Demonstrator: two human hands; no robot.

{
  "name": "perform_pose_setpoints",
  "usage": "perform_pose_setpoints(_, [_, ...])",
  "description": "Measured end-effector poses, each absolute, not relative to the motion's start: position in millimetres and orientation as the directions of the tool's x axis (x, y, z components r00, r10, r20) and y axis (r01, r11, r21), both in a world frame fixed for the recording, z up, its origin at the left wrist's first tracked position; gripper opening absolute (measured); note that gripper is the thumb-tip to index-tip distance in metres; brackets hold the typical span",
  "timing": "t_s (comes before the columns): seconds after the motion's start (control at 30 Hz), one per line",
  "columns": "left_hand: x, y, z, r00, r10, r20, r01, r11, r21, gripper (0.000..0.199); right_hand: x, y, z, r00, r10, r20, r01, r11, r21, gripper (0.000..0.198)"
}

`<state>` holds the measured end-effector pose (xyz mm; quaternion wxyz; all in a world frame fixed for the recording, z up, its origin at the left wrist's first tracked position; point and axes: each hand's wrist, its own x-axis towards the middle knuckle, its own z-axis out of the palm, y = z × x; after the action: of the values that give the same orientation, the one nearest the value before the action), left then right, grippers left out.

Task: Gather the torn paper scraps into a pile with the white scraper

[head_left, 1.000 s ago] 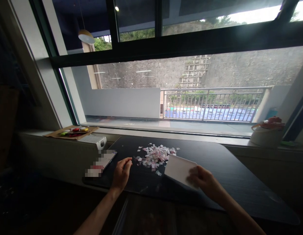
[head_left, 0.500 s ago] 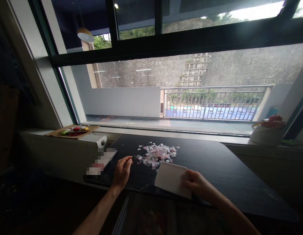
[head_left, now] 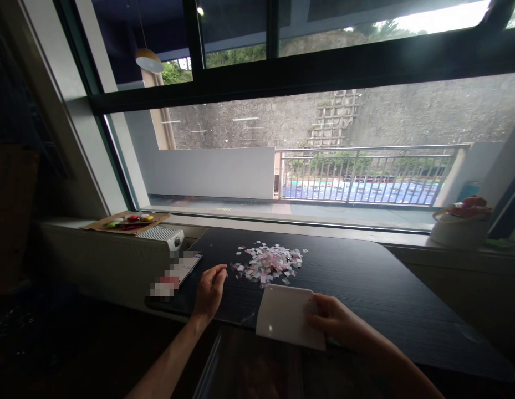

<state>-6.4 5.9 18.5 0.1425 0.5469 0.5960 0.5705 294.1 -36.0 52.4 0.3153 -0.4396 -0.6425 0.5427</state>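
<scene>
A pile of small white and pinkish paper pieces (head_left: 270,261) lies on the black table (head_left: 348,271). My right hand (head_left: 330,315) grips the right side of a flat white sheet (head_left: 284,313), fingers and thumb closed on its edge. The sheet is tilted above the table's near edge, just in front of the pile. Left of the pile, my left hand (head_left: 209,288) rests near the table top with fingers loosely bent and the thumb slightly apart. Nothing shows in it.
At the table's left edge lies a flat, partly blurred-out item (head_left: 186,270). A white heater (head_left: 161,237) stands beyond it, near cardboard with colourful items (head_left: 130,220). A white bucket (head_left: 459,227) sits by the window at right.
My right hand has drawn the white sheet slightly towards me and away from the pile, tipping it. My left hand has barely moved; the view has shifted a little.
</scene>
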Motion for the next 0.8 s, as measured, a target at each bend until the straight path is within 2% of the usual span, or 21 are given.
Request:
perform_pose_setpoints(0.07, [-6.1, 5.7, 18.8, -0.361, 0.814, 0.455, 0.490, -0.250, 0.835, 0.035, 299.9, -34.3, 52.7, -0.347, 0.937, -0.040, 0.229, 0.043, -0.972, 0.021])
perform_pose_setpoints(0.17, [-5.4, 4.9, 19.9, -0.364, 0.813, 0.454, 0.490, -0.247, 0.836, 0.035, 310.9, -26.3, 48.0, -0.135, 0.988, 0.073, 0.227, 0.103, -0.968, 0.024])
perform_pose_setpoints(0.27, [-4.7, 3.9, 21.4, -0.364, 0.813, 0.453, 0.490, -0.246, 0.836, 0.035, 314.3, -19.4, 39.8, -0.009, 0.993, 0.115, 0.244, 0.113, -0.963, 0.027])
perform_pose_setpoints(0.5, [-4.6, 2.3, 23.1, -0.362, 0.822, 0.440, 0.492, -0.233, 0.839, 0.036, 310.8, -26.1, 33.0, -0.066, 0.992, 0.112, 0.343, 0.128, -0.931, 0.022])
perform_pose_setpoints(0.8, [-4.5, 2.8, 22.6, -0.372, 0.827, 0.421, 0.480, -0.217, 0.850, 0.039, 303.3, -25.1, 42.7, -0.067, 0.991, 0.118, 0.306, 0.133, -0.943, 0.025])
